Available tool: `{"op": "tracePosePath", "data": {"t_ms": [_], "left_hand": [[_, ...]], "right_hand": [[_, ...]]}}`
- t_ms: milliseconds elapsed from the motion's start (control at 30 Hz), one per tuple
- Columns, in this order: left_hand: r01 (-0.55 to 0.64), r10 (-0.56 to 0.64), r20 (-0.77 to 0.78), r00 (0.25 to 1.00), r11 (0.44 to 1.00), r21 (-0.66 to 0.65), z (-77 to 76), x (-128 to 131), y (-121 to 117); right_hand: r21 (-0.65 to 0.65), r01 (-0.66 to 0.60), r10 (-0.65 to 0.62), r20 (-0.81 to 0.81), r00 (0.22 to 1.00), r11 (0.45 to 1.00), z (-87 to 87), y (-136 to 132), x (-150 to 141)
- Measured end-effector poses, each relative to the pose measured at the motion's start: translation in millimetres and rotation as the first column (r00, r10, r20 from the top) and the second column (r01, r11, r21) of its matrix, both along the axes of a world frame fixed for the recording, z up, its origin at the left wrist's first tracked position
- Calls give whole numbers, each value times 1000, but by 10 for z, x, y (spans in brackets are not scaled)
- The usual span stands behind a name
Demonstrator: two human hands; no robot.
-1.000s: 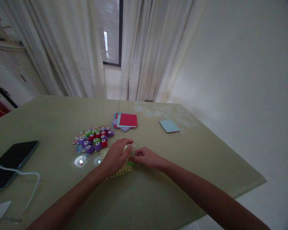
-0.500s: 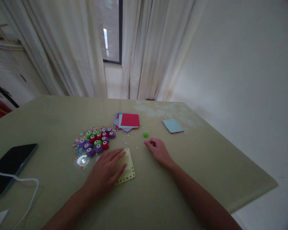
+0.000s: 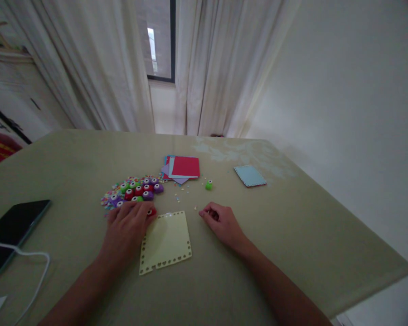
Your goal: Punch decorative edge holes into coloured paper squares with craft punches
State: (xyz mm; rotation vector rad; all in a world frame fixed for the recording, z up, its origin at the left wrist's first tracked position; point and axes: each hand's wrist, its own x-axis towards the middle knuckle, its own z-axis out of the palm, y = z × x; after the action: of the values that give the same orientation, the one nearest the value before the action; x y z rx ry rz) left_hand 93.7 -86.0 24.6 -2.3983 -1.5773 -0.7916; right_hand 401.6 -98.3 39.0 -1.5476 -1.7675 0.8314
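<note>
My left hand (image 3: pixel 125 228) lies on the table with its fingers stretched over the near edge of a cluster of small purple, red and green paper punches (image 3: pixel 136 191); a red punch (image 3: pixel 152 211) sits at its fingertips. A pale yellow card (image 3: pixel 165 242) with a punched border lies uncovered between my hands. To the card's right, my right hand (image 3: pixel 221 222) rests on the table with its fingers curled in and nothing visible inside them. A single green punch (image 3: pixel 209 184) stands apart, beyond my right hand.
A stack of coloured paper with a red sheet on top (image 3: pixel 185 166) lies behind the punches. A light blue card (image 3: pixel 250 175) sits at the back right. Paper confetti (image 3: pixel 180 195) is scattered about. A dark phone (image 3: pixel 13 228) with a white cable (image 3: pixel 30 256) lies at the left.
My left hand slid left off the yellow card onto the punch cluster. My right hand let go of the green punch further back, then drew back a little.
</note>
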Motion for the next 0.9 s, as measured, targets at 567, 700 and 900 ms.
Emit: {"op": "tracePosePath", "data": {"t_ms": [567,700,900], "left_hand": [[340,-338,39,940,939,-49,32,359,-411],[359,-373,-60,926,918,-169,-132,255,-352],[312,-327,-7,945,908,-279,-239,264,-351]], "right_hand": [[-252,-310,163,-473,866,917,141,-241,-124],[-252,-196,100,-349,932,948,60,-135,56],[-209,-193,140,-242,960,959,23,-139,15]]}}
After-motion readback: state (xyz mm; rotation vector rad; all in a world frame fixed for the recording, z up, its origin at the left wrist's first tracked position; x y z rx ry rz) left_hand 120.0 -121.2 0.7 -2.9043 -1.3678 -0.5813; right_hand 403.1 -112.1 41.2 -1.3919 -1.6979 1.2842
